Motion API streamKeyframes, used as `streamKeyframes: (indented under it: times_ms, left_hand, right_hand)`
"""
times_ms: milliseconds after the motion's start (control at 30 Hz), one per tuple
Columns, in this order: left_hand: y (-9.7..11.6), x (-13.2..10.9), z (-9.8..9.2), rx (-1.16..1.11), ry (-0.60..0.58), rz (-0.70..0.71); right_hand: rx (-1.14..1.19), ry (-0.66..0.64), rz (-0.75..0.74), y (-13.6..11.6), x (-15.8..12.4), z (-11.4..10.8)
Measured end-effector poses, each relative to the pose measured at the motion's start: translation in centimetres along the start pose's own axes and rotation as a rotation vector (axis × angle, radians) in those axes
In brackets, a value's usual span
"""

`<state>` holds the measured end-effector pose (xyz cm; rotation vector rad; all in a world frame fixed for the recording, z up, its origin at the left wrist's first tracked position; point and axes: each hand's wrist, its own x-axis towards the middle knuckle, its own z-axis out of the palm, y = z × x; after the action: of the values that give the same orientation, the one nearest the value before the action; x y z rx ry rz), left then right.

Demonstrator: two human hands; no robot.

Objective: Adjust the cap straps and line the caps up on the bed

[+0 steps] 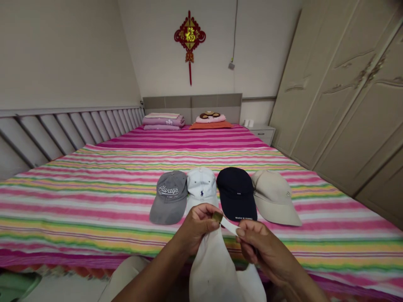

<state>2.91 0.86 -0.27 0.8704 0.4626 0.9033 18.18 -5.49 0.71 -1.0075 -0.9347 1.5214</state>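
Observation:
A white cap (214,268) hangs from my two hands at the front edge of the bed. My left hand (203,222) pinches the brass-coloured buckle (217,216) of its back strap between thumb and fingers. The white strap (229,225) runs from the buckle to my right hand (255,241), which grips its other end with closed fingers. Just beyond my hands lie a grey cap (171,195), another white cap (201,184) with a small dark logo, a navy cap (237,191) and a beige cap (274,195), side by side. My left hand hides part of the second white cap's brim.
The caps lie on a striped bedspread (94,188). Folded bedding (163,121) and a pillow stack (210,119) sit by the headboard (217,105). A railing (63,134) lines the left side; a nightstand (264,134) and wardrobe (346,92) stand right.

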Motion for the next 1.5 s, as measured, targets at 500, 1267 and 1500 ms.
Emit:
streamKeyframes:
  times_ms: [500,1267,1500]
  left_hand:
    - [0.2,-0.5,0.3,0.159,-0.093,0.093]
    - [-0.4,-1.0,0.5,0.061,-0.055,0.056]
    - [-0.6,-1.0,0.4,0.128,-0.087,0.007]
  right_hand:
    - [-0.080,0.001,-0.009,-0.3,-0.1,0.8]
    - [0.076,-0.076,-0.073,0.3,-0.5,0.4]
    - [0.151,-0.058,-0.061,0.4,-0.3,0.9]
